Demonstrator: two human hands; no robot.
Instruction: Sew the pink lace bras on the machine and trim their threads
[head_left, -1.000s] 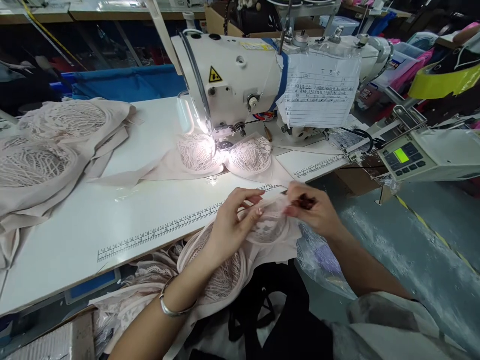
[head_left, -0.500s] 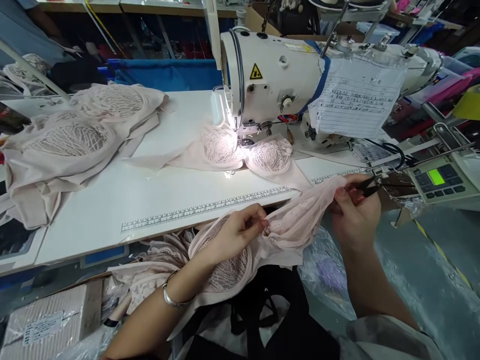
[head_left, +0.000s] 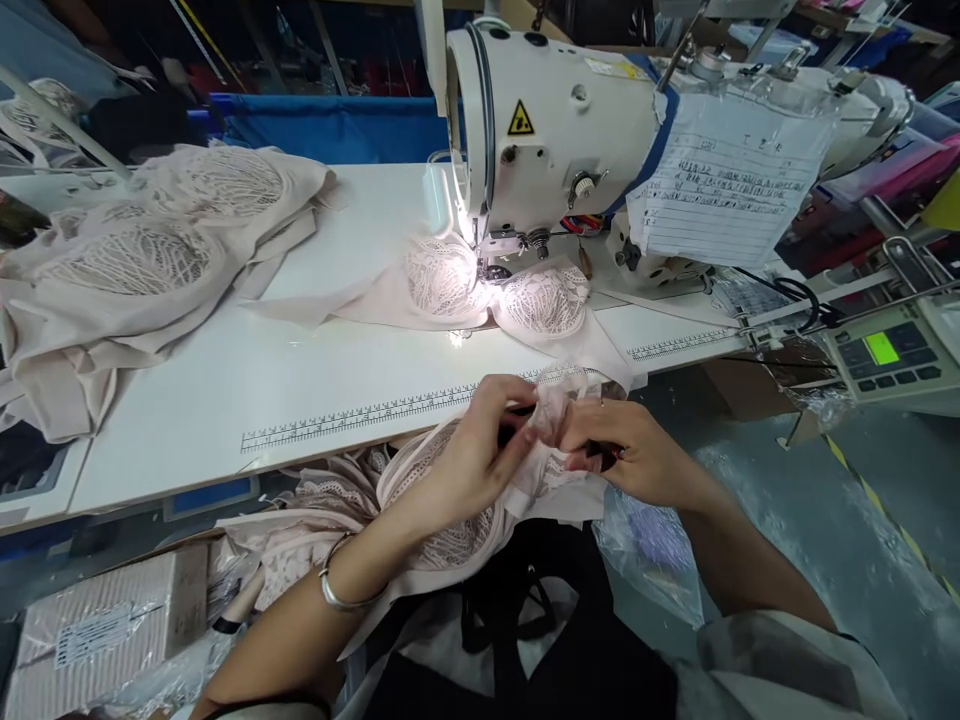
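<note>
Pale pink lace bra fabric (head_left: 553,472) bunches by the near edge of the white table (head_left: 187,400), pinched between left hand (head_left: 484,455) and right hand (head_left: 641,452), the latter apparently also gripping mostly hidden snips (head_left: 611,452).

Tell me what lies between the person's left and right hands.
Bunched pale pink fabric, partly lace, lies between the left hand and the right hand, touching both; the head view shows it.
</note>
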